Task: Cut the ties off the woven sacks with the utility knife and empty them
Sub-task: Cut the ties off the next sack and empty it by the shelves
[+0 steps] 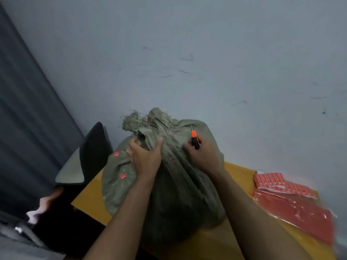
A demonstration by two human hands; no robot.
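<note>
A full grey-green woven sack [169,184] stands on the yellow table [90,199], its neck gathered and frayed at the top [150,122]. Small red stickers dot its left side. My left hand [145,156] grips the bunched fabric just below the neck. My right hand [203,154] rests against the sack's right shoulder and holds an orange and black utility knife [194,137], blade pointing up. The tie itself is hidden in the folds.
Red packets in clear plastic [293,201] lie on the table's right side. A dark chair [88,156] stands to the left against a grey curtain [24,109]. A pale wall [206,53] is close behind the sack.
</note>
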